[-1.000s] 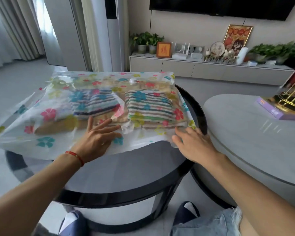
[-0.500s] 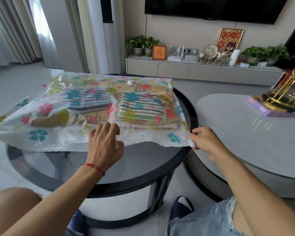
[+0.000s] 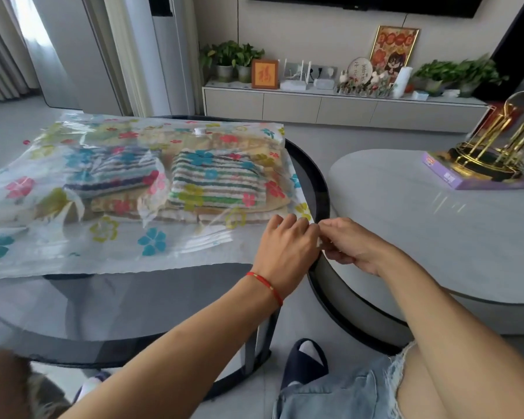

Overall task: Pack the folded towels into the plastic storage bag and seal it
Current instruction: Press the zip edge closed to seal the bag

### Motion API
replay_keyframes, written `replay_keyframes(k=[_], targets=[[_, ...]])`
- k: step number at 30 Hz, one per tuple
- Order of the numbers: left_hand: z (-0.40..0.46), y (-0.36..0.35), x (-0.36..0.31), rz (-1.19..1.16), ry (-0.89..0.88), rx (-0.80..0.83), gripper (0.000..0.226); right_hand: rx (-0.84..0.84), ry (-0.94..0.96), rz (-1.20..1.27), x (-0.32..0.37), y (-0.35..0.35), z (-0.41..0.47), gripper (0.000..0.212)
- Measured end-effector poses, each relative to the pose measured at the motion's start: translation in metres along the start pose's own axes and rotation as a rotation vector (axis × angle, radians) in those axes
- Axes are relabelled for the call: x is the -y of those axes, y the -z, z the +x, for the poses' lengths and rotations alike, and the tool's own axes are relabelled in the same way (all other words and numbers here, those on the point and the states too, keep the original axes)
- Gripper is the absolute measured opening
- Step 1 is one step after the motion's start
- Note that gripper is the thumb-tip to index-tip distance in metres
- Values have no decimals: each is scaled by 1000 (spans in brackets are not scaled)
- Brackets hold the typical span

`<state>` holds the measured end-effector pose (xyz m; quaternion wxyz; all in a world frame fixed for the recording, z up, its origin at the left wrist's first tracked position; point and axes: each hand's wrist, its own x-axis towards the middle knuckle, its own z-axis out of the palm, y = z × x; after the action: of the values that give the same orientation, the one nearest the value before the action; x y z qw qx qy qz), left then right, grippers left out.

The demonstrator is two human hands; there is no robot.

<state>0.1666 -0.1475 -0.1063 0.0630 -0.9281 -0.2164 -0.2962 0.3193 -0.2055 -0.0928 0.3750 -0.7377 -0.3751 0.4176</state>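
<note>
A clear plastic storage bag (image 3: 73, 246) printed with coloured flowers lies flat on the round dark glass table (image 3: 139, 303). Inside it sit two folded striped towels, one bluish (image 3: 109, 173) on the left and one green and brown (image 3: 215, 182) on the right, on top of tan folded cloth. My left hand (image 3: 288, 252) and my right hand (image 3: 351, 243) meet at the bag's near right corner, fingers pinched on the edge of its opening. A small white valve (image 3: 199, 131) shows at the bag's far side.
A grey oval table (image 3: 436, 231) stands to the right, carrying a gold wire stand (image 3: 490, 146) on a purple box (image 3: 454, 179). A low cabinet (image 3: 330, 107) with plants and frames runs along the far wall. My slippered feet (image 3: 306, 361) are under the table edge.
My left hand has slid right along the bag's near edge to the right corner, meeting my right hand, which stays pinched there. The view has shifted slightly.
</note>
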Motion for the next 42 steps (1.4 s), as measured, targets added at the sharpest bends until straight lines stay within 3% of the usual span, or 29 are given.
replay_keyframes(k=[7, 12, 17, 21, 25, 29, 42], targets=[[1, -17, 5, -178, -53, -107, 21, -38, 197, -249, -2, 0, 8, 32], [-7, -18, 16, -258, -29, -129, 25, -1, 145, -46, -12, -1, 12, 37], [-9, -11, 19, -279, -38, -154, 37, 8, 108, 2, -10, -4, 6, 38], [-10, -11, 19, -272, -59, -181, 34, 63, 17, -27, -6, -5, -4, 36], [-15, -12, 19, -266, -84, -143, 29, 175, 47, 86, -8, -8, -14, 44], [-16, -9, 21, -262, -50, -120, 26, 109, 40, 191, -9, -11, -14, 53], [-47, 14, 74, -138, -78, -56, 13, 63, 24, 171, -5, -1, -18, 35]])
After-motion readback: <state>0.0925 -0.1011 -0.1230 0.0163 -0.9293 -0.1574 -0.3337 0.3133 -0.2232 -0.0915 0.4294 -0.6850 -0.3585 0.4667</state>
